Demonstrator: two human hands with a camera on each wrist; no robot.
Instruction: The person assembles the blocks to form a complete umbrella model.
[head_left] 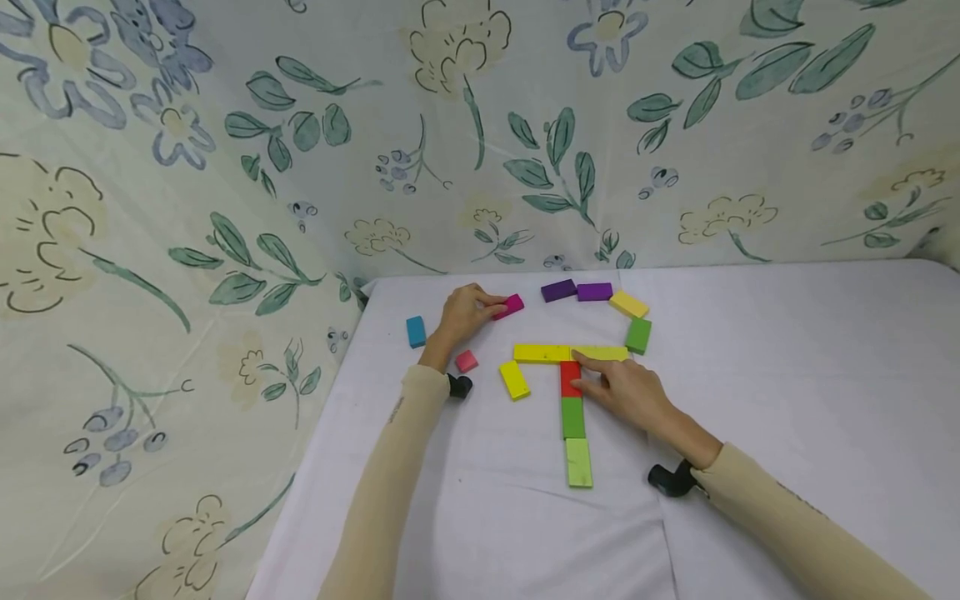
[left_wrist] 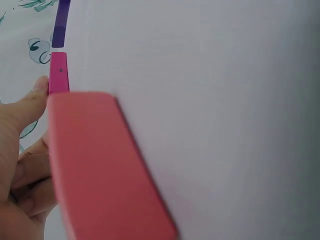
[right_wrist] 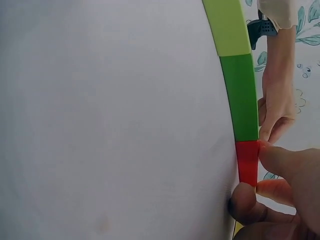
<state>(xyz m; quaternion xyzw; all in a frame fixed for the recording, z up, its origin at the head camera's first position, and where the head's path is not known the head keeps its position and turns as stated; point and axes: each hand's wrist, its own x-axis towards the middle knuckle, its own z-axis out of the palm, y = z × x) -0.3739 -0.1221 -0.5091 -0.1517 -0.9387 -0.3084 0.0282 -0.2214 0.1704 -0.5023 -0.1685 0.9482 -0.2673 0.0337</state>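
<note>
My left hand pinches a magenta block by its near end, toward the back of the table. In the left wrist view, the thumb lies along the side of that magenta block. At the middle, my right hand holds a red block between thumb and fingers. This red block tops a line with a green block and a light green block. Across its far end lie a yellow block and a paler yellow block, end to end.
Two purple blocks, one darker, a pale yellow block and another green block form a curve behind. A blue block, a pink block and a tilted yellow block lie leftward on the white cloth.
</note>
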